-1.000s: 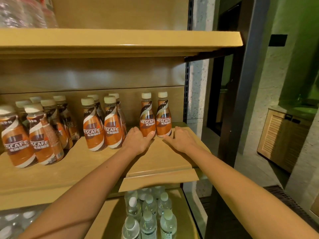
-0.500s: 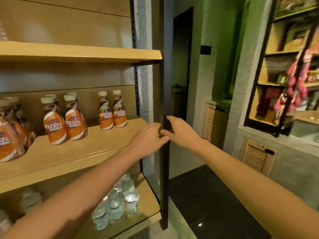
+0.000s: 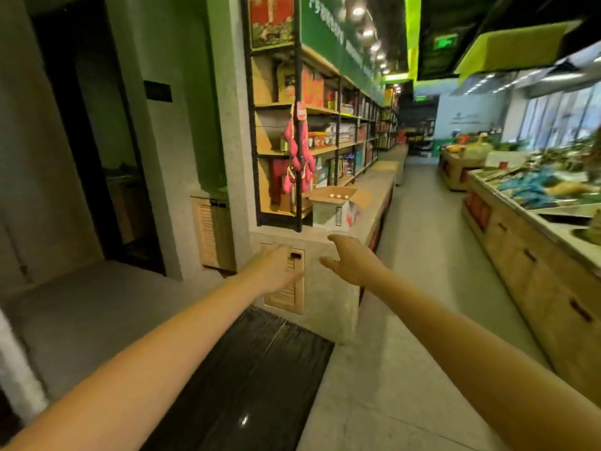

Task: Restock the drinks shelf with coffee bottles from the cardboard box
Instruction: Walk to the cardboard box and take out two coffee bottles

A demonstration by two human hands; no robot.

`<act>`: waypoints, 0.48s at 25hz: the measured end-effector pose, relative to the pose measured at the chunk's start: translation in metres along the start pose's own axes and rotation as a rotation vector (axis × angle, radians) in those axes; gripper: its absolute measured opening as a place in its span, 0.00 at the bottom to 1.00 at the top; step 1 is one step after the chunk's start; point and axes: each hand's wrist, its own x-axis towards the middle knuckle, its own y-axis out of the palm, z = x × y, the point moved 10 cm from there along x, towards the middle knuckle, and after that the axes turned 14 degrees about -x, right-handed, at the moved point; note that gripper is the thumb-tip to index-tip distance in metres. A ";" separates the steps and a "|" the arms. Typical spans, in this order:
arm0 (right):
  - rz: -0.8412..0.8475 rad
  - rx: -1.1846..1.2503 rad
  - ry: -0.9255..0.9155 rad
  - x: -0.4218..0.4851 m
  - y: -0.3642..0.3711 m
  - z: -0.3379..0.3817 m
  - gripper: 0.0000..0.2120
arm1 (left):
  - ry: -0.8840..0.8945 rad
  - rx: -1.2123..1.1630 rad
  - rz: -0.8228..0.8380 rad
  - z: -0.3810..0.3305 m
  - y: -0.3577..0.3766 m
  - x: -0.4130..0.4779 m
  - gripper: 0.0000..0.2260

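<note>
An open cardboard box [image 3: 335,211] stands on a concrete ledge [image 3: 374,190] ahead of me, its flaps up and pale bottle caps [image 3: 338,196] showing inside. My left hand [image 3: 276,268] and my right hand [image 3: 353,260] are stretched out in front of me, both empty, fingers loosely apart, well short of the box. The drinks shelf with the coffee bottles is out of view.
A dark floor grate [image 3: 247,379] lies at my feet beside the concrete plinth [image 3: 328,288]. Shelving with goods [image 3: 325,131] runs along the left of the aisle [image 3: 419,242]. A wooden produce counter [image 3: 533,255] lines the right. A dark doorway [image 3: 97,151] is at left.
My view has swung right, away from the drinks shelf to the aisle and the box. Both hands let go of the two placed bottles and now hang in the air, empty.
</note>
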 end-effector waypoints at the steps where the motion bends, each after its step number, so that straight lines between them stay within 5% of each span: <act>1: -0.008 -0.016 0.033 0.007 -0.003 -0.038 0.27 | 0.029 -0.005 0.015 -0.019 0.022 0.027 0.21; 12: 0.033 -0.247 0.220 0.114 -0.050 -0.395 0.26 | 0.004 0.072 0.055 -0.150 0.207 0.322 0.29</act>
